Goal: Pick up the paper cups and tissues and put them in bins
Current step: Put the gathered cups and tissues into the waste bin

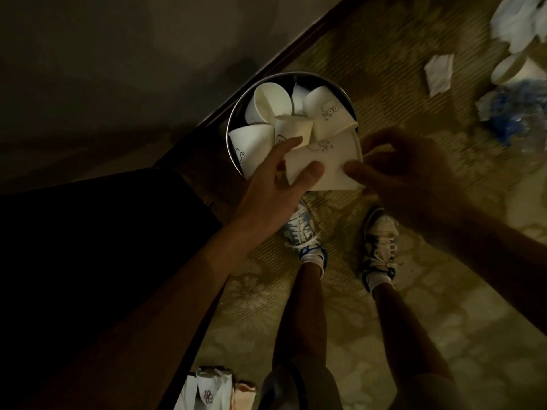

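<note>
Lower left edge: pale items (pixel 207 392) by the person's legs, cups or tissues, too dim to tell which
Left hand (pixel 275 184): thumb and fingers pinch the left side of the held cup (pixel 322 170), with the forefinger stretched out onto the pile
Bin (pixel 233 125): round, metal, close to the dark skirting (pixel 266 69); heaped to the rim with paper cups (pixel 272 102) lying on their sides
Held cup position: on its side across the bin's near rim, touching the pile and not yet inside
Right hand (pixel 405 170): in shadow, thumb on the cup's right edge and fingers curled above; it looks like a pinch
Step in hand: seating this cup in a full bin
To do it well: I would nest it mouth-first into an open cup, or flatten it, then push toward the centre and let go only once it sits steady; otherwise it may slide onto the mat (pixel 384 321)
Floor, right: crumpled tissue (pixel 439 74), further cups (pixel 512 69) and blue plastic (pixel 509 113), well apart from the bin and yet to be collected
</note>
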